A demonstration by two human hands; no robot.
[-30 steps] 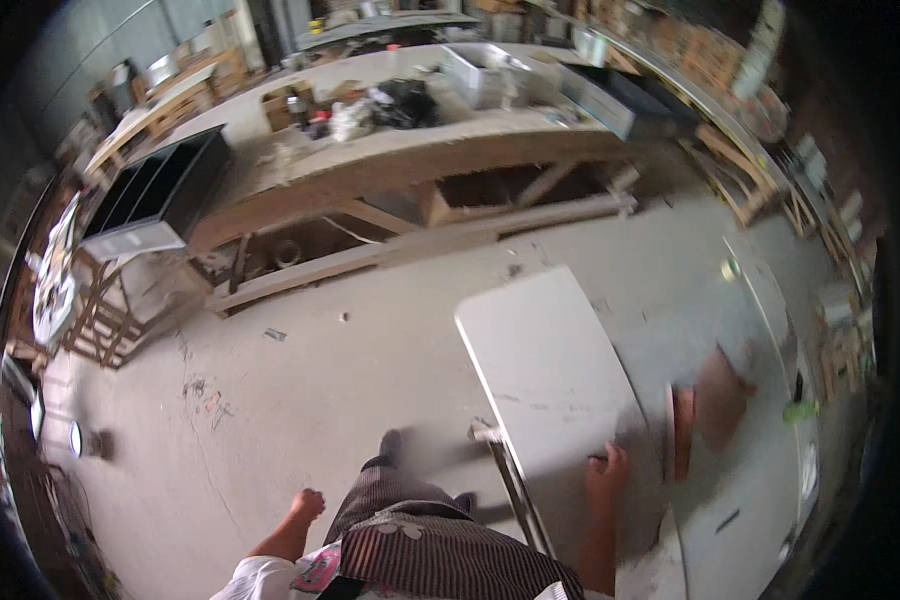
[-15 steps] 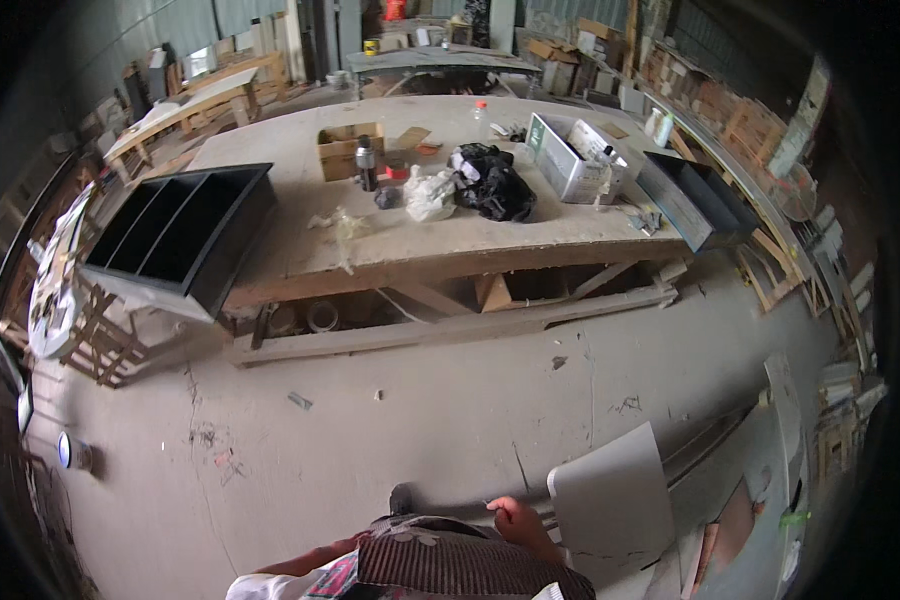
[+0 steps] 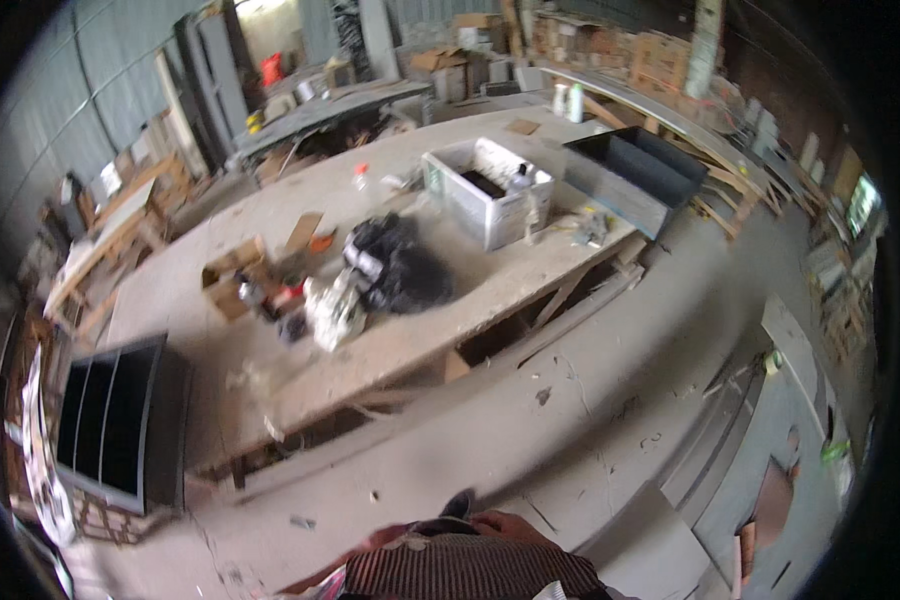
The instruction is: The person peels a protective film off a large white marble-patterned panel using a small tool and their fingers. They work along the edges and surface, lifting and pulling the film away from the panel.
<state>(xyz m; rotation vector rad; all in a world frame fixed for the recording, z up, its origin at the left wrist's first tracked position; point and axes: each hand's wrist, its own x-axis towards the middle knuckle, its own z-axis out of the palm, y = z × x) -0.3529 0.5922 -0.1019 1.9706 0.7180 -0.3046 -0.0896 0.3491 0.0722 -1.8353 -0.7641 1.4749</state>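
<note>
At the lower edge, close against my striped clothing point(image 3: 430, 570), are both my hands. My left hand point(image 3: 382, 538) is partly covered by the clothing, so its fingers cannot be made out. My right hand point(image 3: 510, 526) lies at the front of my body, blurred, and whether it holds anything cannot be told. A dark shoe point(image 3: 458, 504) shows between them. Ahead stands a long worktable point(image 3: 300, 385) bearing a black plastic bag point(image 3: 405, 270), a crumpled white bag point(image 3: 334, 310) and an open cardboard box point(image 3: 232, 290). Neither hand touches the table.
A white bin point(image 3: 490, 205) and a black divided box point(image 3: 635, 170) sit at the table's right end. Another black compartment box point(image 3: 115, 420) is at its left end. Flat grey panels point(image 3: 650, 550) lie on the floor to my right, beside a brown board point(image 3: 773, 505).
My view has turned and tilted, and the table now slants up to the right and appears nearer. My right hand, raised before, is now close against my body.
</note>
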